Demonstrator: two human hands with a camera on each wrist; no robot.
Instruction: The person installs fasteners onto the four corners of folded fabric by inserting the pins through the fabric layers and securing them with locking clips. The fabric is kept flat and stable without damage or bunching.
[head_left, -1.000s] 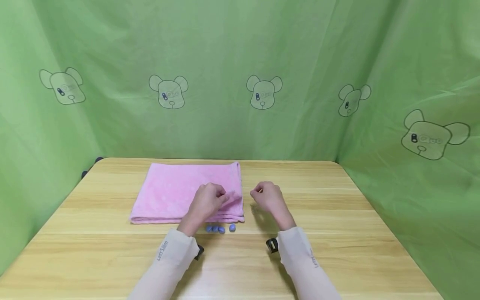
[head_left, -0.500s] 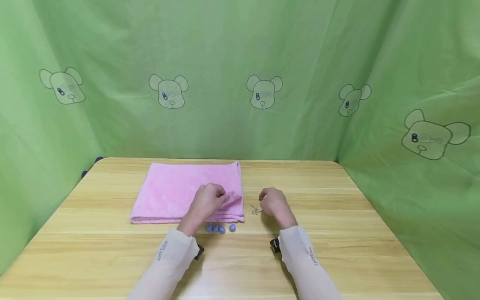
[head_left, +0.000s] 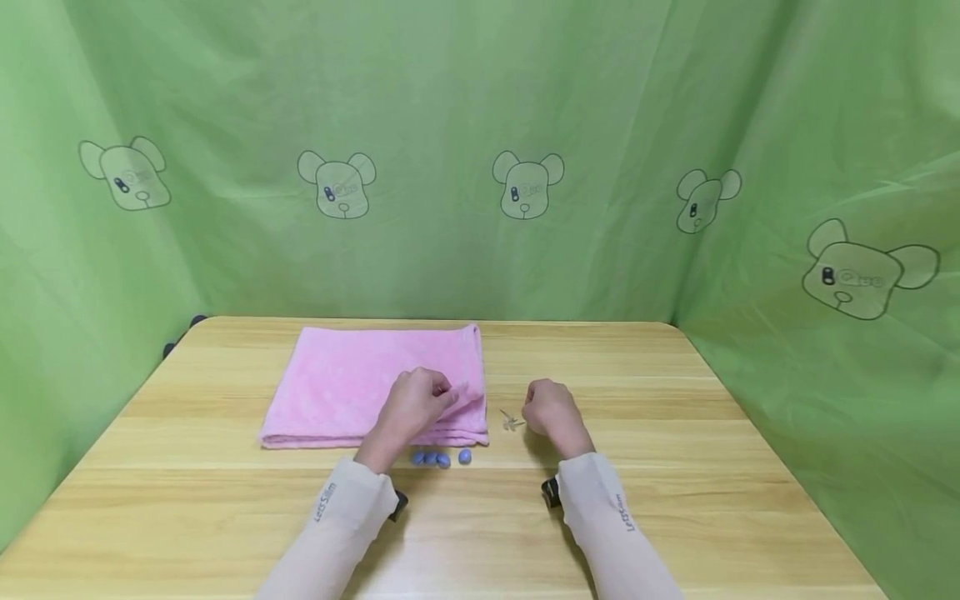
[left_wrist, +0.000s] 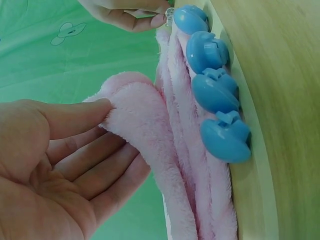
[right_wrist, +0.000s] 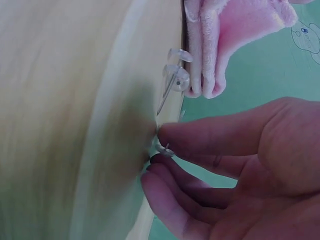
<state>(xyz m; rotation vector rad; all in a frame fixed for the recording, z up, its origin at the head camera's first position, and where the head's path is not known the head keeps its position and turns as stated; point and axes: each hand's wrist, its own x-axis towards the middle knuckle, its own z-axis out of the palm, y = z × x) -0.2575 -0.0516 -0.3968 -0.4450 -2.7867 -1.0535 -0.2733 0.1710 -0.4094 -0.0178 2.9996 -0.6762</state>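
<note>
My left hand [head_left: 415, 402] pinches the loose corner of a folded pink plush blanket [left_wrist: 137, 107] between thumb and fingers, raising it off the layers below. To the blanket's right, my right hand [head_left: 552, 410] is low over the tabletop with its fingers curled. In the right wrist view its thumb and fingertips close around a small clear disc-headed pin [right_wrist: 165, 150]. More clear disc-headed pins [right_wrist: 176, 79] lie beside it, near the blanket's edge. Several blue domed plastic caps [left_wrist: 225, 137] stand in front of the blanket's near edge, one set a little apart from the others.
The wooden table [head_left: 675, 517] carries everything. Green curtains [head_left: 435, 250] with bear-head outlines hang behind it and along both sides. A black wrist camera [head_left: 551, 492] is strapped below the right cuff, another below the left.
My right hand has moved slightly right and down toward the tabletop, uncovering the clear pins beside the blanket. The left hand keeps holding the blanket corner in the same place.
</note>
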